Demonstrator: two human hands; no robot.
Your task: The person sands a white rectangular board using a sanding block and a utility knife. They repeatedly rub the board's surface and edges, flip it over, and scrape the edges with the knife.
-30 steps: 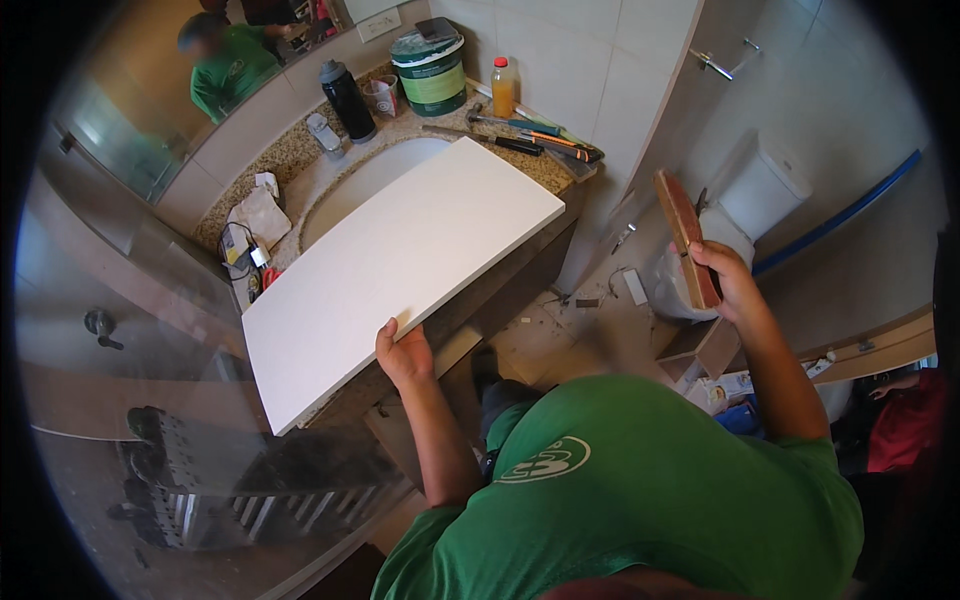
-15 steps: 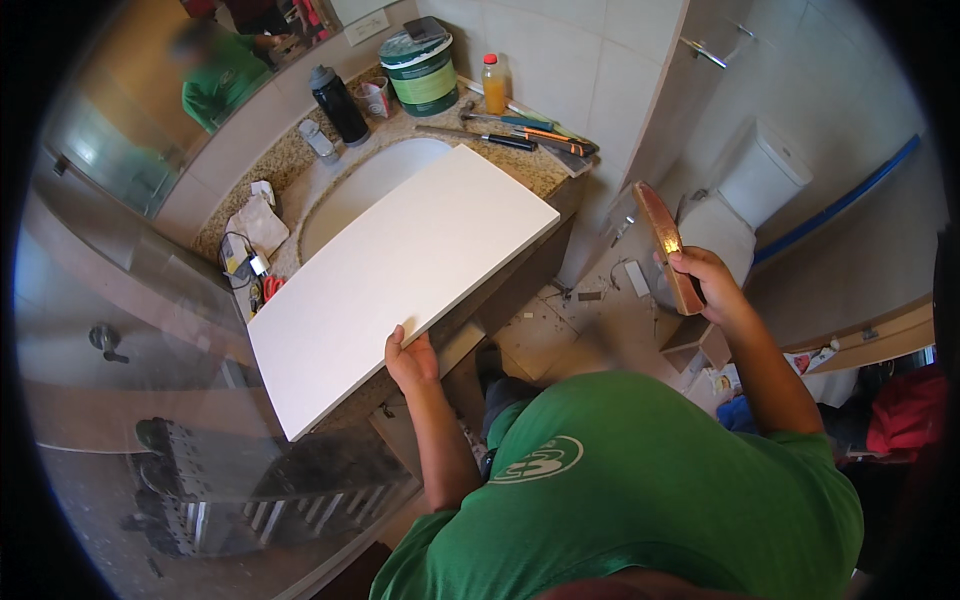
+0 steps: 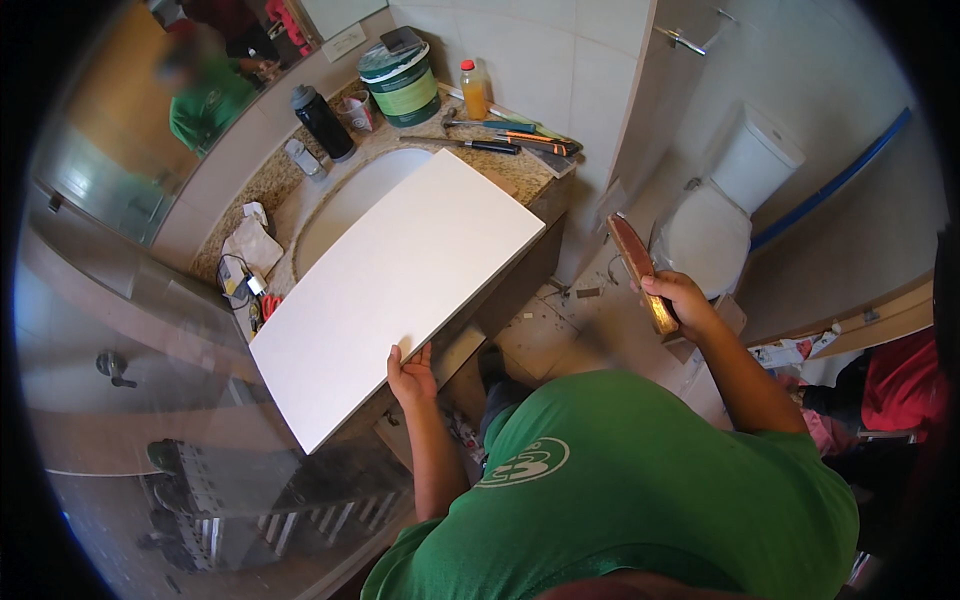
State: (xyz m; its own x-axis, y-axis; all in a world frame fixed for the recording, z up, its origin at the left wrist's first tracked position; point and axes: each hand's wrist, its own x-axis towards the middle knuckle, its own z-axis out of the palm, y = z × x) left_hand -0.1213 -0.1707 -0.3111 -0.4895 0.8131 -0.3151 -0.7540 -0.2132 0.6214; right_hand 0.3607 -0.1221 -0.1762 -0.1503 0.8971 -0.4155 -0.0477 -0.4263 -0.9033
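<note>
A flat white rectangular board [image 3: 400, 300] lies slanted across the sink and counter edge, jutting out over the front. My left hand [image 3: 412, 378] grips its near long edge, thumb on top and fingers at the underside. Held away from the board, on the right, is a long narrow brown piece [image 3: 630, 248] with a shiny golden part; its exact kind is unclear. My right hand [image 3: 683, 300] is closed round the lower half of this piece, which tilts with its upper end to the left.
The granite counter [image 3: 225, 205] holds a green bucket [image 3: 402, 85], a black bottle [image 3: 323, 125], an orange-liquid bottle [image 3: 473, 90], several hand tools [image 3: 520, 135] and a white charger [image 3: 256, 285]. A toilet [image 3: 708, 238] stands at right. Debris [image 3: 588, 292] litters the floor.
My right hand has turned the brown piece, and its golden shine now shows at the lower end. My left hand keeps its hold on the board. The whole view has shifted slightly.
</note>
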